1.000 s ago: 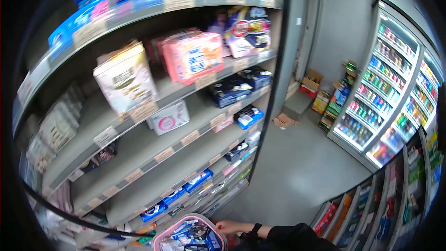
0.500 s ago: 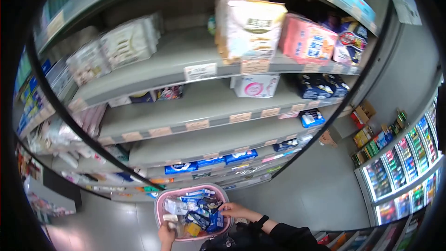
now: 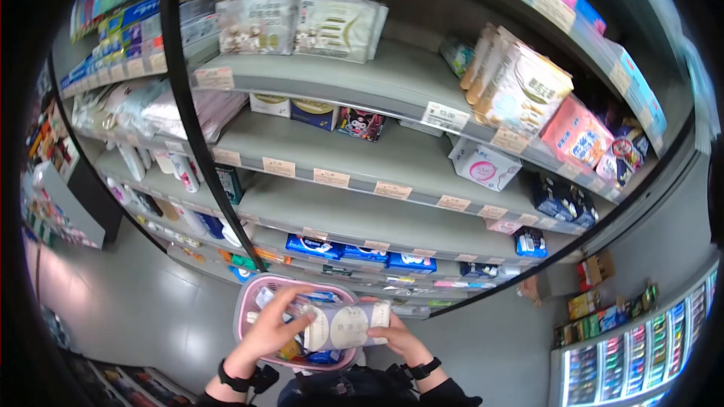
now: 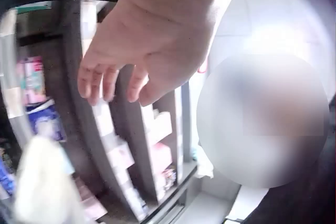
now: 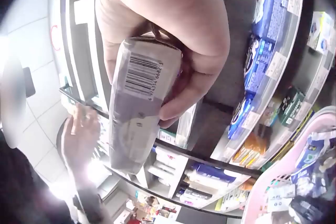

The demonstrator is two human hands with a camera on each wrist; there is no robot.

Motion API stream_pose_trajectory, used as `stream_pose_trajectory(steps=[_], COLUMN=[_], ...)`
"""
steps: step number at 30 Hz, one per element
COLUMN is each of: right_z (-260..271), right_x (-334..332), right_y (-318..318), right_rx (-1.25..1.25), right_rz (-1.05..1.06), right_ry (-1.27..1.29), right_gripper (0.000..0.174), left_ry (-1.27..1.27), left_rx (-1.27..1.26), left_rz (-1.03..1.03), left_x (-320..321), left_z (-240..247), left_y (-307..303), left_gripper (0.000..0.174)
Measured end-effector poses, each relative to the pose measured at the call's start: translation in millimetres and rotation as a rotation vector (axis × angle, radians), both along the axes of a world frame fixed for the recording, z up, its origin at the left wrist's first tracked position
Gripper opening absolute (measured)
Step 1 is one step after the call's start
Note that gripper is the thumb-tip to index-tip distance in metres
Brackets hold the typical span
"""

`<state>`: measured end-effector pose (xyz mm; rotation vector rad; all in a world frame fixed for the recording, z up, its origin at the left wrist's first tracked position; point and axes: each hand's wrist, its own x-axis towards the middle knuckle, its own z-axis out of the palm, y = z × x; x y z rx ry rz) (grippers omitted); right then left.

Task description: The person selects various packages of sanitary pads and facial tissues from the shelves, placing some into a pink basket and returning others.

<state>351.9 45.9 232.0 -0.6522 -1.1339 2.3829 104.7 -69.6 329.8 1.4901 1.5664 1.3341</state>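
A white and lavender box (image 3: 339,329) with pale round panels is held over the pink basket (image 3: 243,309). My right hand (image 3: 401,338) grips its right end. A barcode shows on a narrow face of the box in the right wrist view, with the right hand's fingers (image 5: 184,95) around it. My left hand (image 3: 273,330) is at the box's left side, its fingertips overlapping it in the head view. In the left wrist view the left hand (image 4: 147,50) has loosely bent fingers and nothing between them. Several blue and white packs (image 5: 315,171) lie in the basket.
Shelves (image 3: 317,145) stand ahead, with white packs (image 3: 335,29), cream packs (image 3: 524,87), a white box with a pink ring (image 3: 486,166) and blue packs (image 3: 362,253). A black post (image 3: 181,68) crosses the left side. Drinks fridges (image 3: 633,354) stand at the lower right.
The view has swung left along the shelves. Both hands were at the basket's contents half a second ago; now the right hand holds the white and lavender box up over the basket, the left beside it.
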Motion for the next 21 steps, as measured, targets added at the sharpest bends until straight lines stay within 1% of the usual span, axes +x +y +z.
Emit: stream_pose_trajectory(steps=[1, 2, 3, 4, 5, 6, 7, 8, 10, 13, 14, 16, 17, 19, 21], right_z=[1.0, 0.1, -0.3, 0.5, -1.9, -6.3, -10.4, -14.0, -21.2, -25.9, -24.9, -20.1, -16.6, -7.7, -12.1], right_x=[5.5, 12.3, 19.0, 22.1, 26.3, 30.9, 34.8, 39.2, 45.3, 50.1, 52.0, 51.4, 48.7, 41.3, 41.3], right_y=[2.6, 3.6, 3.9, 3.2, 1.9, 0.4, -0.4, -1.7, -4.5, -3.4, -3.0, -0.8, -1.2, -4.6, -0.2], right_rx=[0.01, 0.026, 0.04, 0.058, 0.064, 0.028, -0.009, -0.008, -0.046, -0.028, -0.028, -0.044, -0.042, -0.06, -0.048], right_rz=[0.018, -0.032, -0.082, -0.129, -0.111, -0.161, -0.211, -0.194, -0.265, -0.279, -0.276, -0.288, -0.285, -0.267, -0.239], right_ry=[-0.022, -0.036, -0.051, -0.061, -0.087, -0.077, -0.062, -0.081, -0.112, -0.12, -0.126, -0.217, -0.217, -0.12, -0.117], right_gripper=[0.075, 0.075, 0.075, 0.075, 0.075, 0.074, 0.073, 0.073, 0.071, 0.07, 0.07, 0.071, 0.071, 0.072, 0.072], left_ry=[-0.001, -0.004, -0.23, -0.354, -0.43, -0.498, -0.56, -0.629, -0.746, -0.873, -0.904, -0.963, -0.985, -1.031, -1.064], left_rx=[0.074, 0.149, 0.214, 0.332, 0.425, 0.585, 0.686, 0.746, 0.813, 0.848, 0.854, 0.868, 0.874, 0.892, 0.911], left_rz=[-0.037, -0.071, -0.164, -0.215, -0.258, -0.318, -0.381, -0.442, -0.576, -0.73, -0.76, -0.818, -0.841, -0.876, -0.907], left_x=[-2.1, -5.9, -8.7, -7.0, -4.6, 1.2, 4.6, 10.8, 22.7, 42.3, 47.3, 56.9, 61.4, 70.2, 77.4], left_z=[29.0, 58.5, 83.2, 106.5, 126.5, 139.6, 148.8, 153.8, 162.6, 166.8, 166.9, 165.8, 165.6, 164.1, 163.9], left_y=[1.0, -0.2, -4.3, -10.3, -18.4, -19.5, -18.6, -20.5, -16.6, -12.7, -13.0, -10.5, -9.2, -6.1, -2.6], left_gripper=[0.033, 0.032, 0.025, 0.031, 0.044, 0.051, 0.051, 0.05, 0.05, 0.05, 0.051, 0.053, 0.054, 0.057, 0.061])
